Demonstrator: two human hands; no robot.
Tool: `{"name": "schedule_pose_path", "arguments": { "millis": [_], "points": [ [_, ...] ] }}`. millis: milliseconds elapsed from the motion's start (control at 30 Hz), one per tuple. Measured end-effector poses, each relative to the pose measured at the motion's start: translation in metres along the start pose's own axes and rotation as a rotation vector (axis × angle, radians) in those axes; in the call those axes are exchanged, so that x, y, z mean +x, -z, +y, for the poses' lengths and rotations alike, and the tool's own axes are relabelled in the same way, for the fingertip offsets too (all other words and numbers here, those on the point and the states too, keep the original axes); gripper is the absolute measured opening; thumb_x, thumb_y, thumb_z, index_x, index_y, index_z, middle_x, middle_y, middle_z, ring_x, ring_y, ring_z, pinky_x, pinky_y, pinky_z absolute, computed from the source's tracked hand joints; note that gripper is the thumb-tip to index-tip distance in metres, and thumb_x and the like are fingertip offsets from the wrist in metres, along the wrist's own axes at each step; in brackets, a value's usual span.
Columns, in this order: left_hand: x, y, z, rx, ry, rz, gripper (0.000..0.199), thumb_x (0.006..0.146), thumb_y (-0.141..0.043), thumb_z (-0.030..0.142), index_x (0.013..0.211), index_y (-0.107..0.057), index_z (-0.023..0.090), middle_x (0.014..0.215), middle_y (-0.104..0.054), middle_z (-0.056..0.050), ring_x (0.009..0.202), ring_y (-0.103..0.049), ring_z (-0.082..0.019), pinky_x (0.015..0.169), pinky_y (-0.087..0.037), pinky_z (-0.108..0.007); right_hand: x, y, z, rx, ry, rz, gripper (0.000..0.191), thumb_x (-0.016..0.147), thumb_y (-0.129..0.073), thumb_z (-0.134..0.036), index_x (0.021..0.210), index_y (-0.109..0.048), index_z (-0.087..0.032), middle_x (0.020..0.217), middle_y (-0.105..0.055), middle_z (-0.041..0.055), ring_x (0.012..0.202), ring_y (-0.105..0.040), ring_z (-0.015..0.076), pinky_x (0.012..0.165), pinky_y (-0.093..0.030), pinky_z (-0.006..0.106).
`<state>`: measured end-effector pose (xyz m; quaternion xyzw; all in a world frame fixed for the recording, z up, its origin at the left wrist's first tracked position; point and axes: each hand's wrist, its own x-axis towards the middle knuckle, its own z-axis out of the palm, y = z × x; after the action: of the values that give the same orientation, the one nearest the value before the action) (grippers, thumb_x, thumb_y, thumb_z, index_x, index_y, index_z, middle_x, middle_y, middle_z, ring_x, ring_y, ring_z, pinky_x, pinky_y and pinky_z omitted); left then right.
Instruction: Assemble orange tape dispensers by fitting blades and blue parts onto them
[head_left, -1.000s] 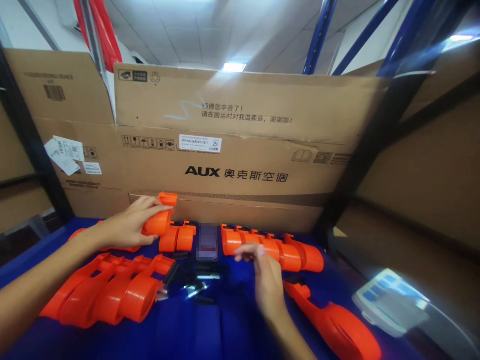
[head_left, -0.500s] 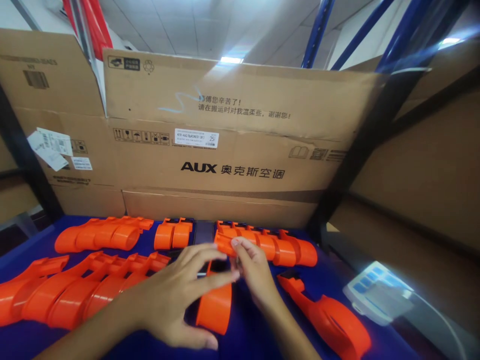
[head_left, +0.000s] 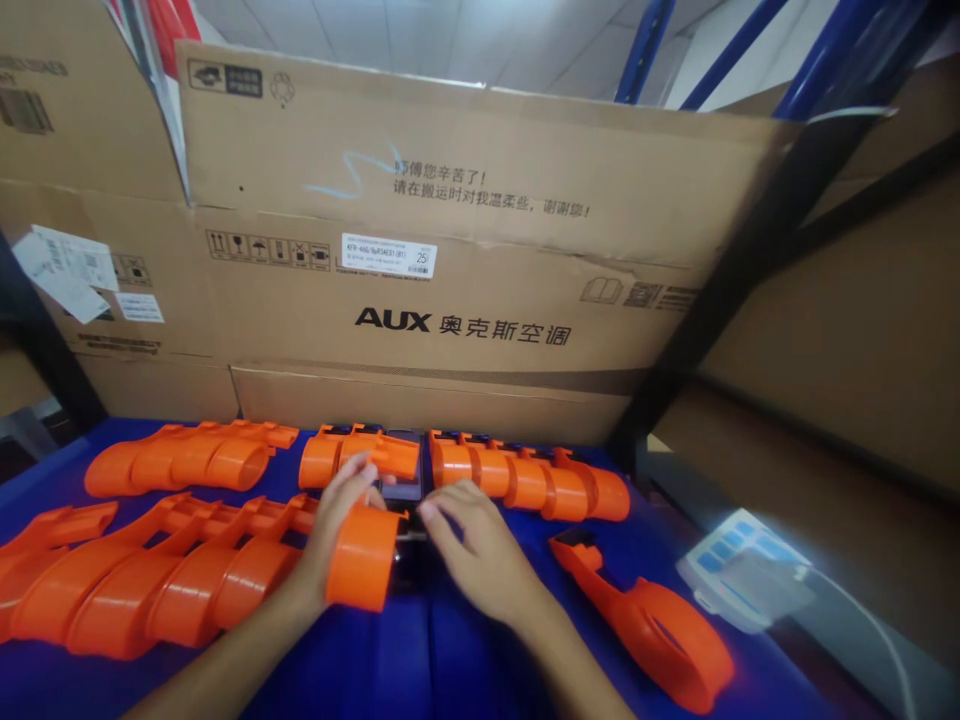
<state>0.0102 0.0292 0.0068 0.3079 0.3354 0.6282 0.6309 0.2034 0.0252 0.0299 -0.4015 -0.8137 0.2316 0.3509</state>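
Observation:
My left hand (head_left: 335, 520) grips an orange plastic shell piece (head_left: 366, 536) over the blue table, its narrow end pointing toward the cardboard boxes. My right hand (head_left: 472, 550) is just right of it, fingers curled, index fingertip touching a small dark part (head_left: 411, 537) at the shell's right edge. A dark phone-like device (head_left: 405, 480) lies flat behind both hands.
Rows of orange shells lie on the blue table (head_left: 420, 650): a long stack (head_left: 150, 580) at the left, another (head_left: 180, 460) behind it, a pair (head_left: 330, 458) and a row (head_left: 525, 480) by the boxes, one single (head_left: 645, 625) at right. AUX cardboard boxes (head_left: 465, 330) wall the back. A calculator (head_left: 742, 575) sits right.
My left hand has closed around the orange shell and shifted it left. My right hand let go of the shell's narrow end and dropped to the small dark part. The camera tilted down slightly.

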Motion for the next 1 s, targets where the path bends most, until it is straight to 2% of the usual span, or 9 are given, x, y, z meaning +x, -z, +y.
{"name": "schedule_pose_path", "arguments": {
  "millis": [67,133,233,367,533,733,1000],
  "points": [
    [-0.001,0.007,0.005,-0.093,0.048,0.040,0.041,0.073,-0.082,0.055,0.085,-0.067,0.018,0.055,-0.059,0.006,0.042,-0.051,-0.007,0.043,-0.040,-0.017,-0.003,0.003,-0.006,-0.140,0.084,-0.192,0.038,0.108,-0.043,-0.040,0.090,-0.070,-0.021,0.103,-0.075,0.0057,0.101,-0.059,0.0235,0.094,-0.041,0.040],
    [-0.004,0.010,0.008,-0.164,0.104,0.054,0.044,0.071,-0.081,0.058,0.083,-0.067,0.017,0.052,-0.056,0.006,0.040,-0.052,-0.008,0.041,-0.042,-0.019,-0.004,0.004,-0.011,-0.200,0.105,-0.336,0.041,0.110,-0.038,-0.037,0.088,-0.069,-0.021,0.101,-0.075,0.0050,0.101,-0.057,0.0233,0.097,-0.038,0.042],
    [-0.007,0.010,0.011,-0.234,0.145,0.071,0.043,0.069,-0.082,0.055,0.081,-0.067,0.017,0.052,-0.058,0.005,0.039,-0.054,-0.010,0.039,-0.044,-0.020,-0.004,0.001,-0.014,-0.234,0.082,-0.435,0.045,0.111,-0.033,-0.039,0.086,-0.066,-0.020,0.095,-0.074,0.0047,0.099,-0.055,0.0236,0.098,-0.037,0.045],
    [-0.008,0.008,0.009,-0.302,0.145,0.102,0.039,0.072,-0.081,0.052,0.081,-0.067,0.017,0.055,-0.061,0.004,0.039,-0.054,-0.010,0.040,-0.044,-0.021,-0.004,-0.002,-0.014,-0.224,0.092,-0.472,0.045,0.110,-0.036,-0.042,0.086,-0.066,-0.020,0.096,-0.073,0.0049,0.100,-0.053,0.0241,0.097,-0.037,0.044],
    [-0.010,0.007,0.005,-0.337,0.134,0.114,0.037,0.077,-0.079,0.050,0.080,-0.067,0.016,0.054,-0.061,0.004,0.041,-0.054,-0.009,0.042,-0.043,-0.019,-0.004,-0.005,-0.014,-0.205,0.083,-0.451,0.041,0.108,-0.042,-0.043,0.085,-0.068,-0.021,0.088,-0.071,0.0037,0.096,-0.054,0.0237,0.094,-0.039,0.042],
    [-0.012,0.002,0.006,-0.331,0.129,0.104,0.038,0.074,-0.082,0.050,0.074,-0.063,0.016,0.048,-0.053,0.008,0.038,-0.048,-0.006,0.041,-0.039,-0.017,-0.005,-0.008,-0.015,-0.188,0.081,-0.463,0.040,0.106,-0.046,-0.042,0.084,-0.072,-0.021,0.101,-0.075,0.0061,0.103,-0.054,0.0261,0.099,-0.037,0.047],
    [-0.013,-0.001,0.006,-0.267,0.094,0.108,0.041,0.072,-0.085,0.049,0.080,-0.061,0.017,0.054,-0.055,0.007,0.039,-0.047,-0.006,0.041,-0.037,-0.017,-0.002,0.002,-0.012,-0.211,0.077,-0.451,0.040,0.107,-0.046,-0.041,0.085,-0.073,-0.021,0.095,-0.076,0.0060,0.098,-0.056,0.0253,0.095,-0.036,0.044]
  ]
}}
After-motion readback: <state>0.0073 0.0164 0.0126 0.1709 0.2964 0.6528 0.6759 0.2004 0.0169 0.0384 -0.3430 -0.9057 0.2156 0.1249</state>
